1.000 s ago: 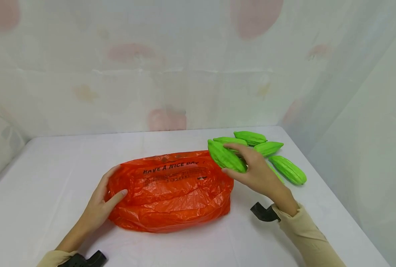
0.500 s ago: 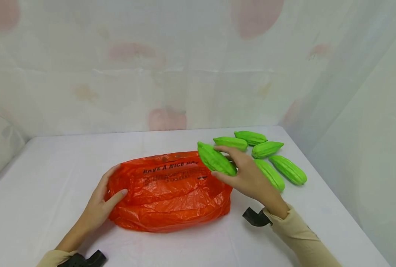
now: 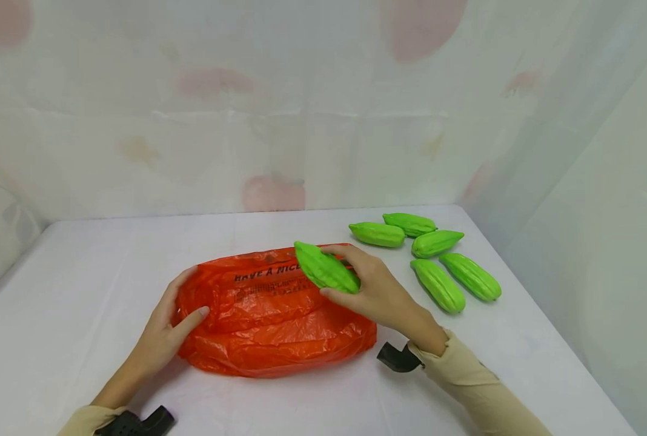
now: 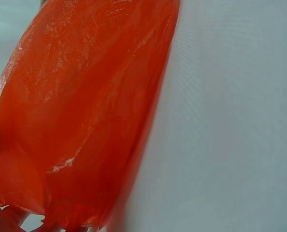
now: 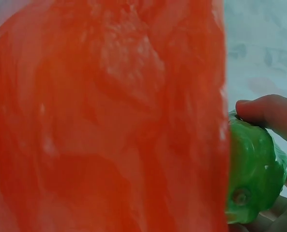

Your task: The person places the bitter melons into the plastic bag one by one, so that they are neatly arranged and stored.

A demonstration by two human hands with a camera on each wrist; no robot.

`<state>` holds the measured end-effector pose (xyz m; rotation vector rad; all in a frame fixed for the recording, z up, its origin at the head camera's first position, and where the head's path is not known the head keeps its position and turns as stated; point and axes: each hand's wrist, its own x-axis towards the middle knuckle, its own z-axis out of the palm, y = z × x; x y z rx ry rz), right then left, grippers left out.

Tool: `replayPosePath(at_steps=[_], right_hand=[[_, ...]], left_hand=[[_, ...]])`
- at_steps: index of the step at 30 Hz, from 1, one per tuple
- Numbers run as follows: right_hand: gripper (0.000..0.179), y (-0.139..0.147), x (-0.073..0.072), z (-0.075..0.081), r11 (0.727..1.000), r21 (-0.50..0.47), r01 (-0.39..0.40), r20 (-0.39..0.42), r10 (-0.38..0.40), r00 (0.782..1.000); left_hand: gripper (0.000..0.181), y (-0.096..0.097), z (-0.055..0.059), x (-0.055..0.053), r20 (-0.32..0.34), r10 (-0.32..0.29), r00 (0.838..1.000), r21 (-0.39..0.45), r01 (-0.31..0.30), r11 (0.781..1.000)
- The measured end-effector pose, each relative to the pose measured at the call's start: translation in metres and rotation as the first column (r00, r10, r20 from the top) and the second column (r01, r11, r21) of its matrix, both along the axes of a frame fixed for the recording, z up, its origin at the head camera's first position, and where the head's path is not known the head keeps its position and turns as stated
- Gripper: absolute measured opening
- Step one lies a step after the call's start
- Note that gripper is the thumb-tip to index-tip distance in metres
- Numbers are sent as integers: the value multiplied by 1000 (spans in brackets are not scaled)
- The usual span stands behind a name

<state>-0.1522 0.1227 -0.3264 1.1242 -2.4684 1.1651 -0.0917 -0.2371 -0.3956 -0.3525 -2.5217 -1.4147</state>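
Note:
A red plastic bag (image 3: 269, 339) with printed lettering lies on the white table, its mouth spread wide. My left hand (image 3: 162, 339) holds the bag's left edge, with the thumb over the rim; part of its fingers is hidden by the film. Above the bag's right half, my right hand (image 3: 375, 290) grips a green, ridged bitter melon (image 3: 323, 269) between thumb and fingers, its pointed tip facing left and away. In the right wrist view, the melon's blunt end (image 5: 257, 169) shows beside the bag, which covers the rest of it.
Several more bitter melons lie to the right of the bag, the closest one (image 3: 439, 286) just beyond the right forearm. The rightmost melon (image 3: 471, 277) is near the table's right side. A pale patterned curtain (image 3: 323, 121) hangs behind the table.
My right hand has carried the bitter melon leftward and slightly nearer, from the bag's right corner to over its opening. The left hand and the bag have hardly moved.

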Motion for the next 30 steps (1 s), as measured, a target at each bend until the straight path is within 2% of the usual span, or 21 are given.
replayPosePath(at_steps=[6,14,23,30], right_hand=[[59,-8,0,-2,1000,15,10,-17,-10,1000],[58,-19,0,-3,998,47,39,4,-39,999],[58,-32,1,-4,997,74,34,106,-42,993],[58,-42,6,-4,997,73,17,197,-31,980]], left_hand=[[70,1,0,0,9,1,1000,-2,-1,1000],[70,1,1,0,11,3,1000,-6,-3,1000],[70,0,1,0,0,-2,1000,5,2,1000],[70,1,2,0,9,-7,1000,3,7,1000]])
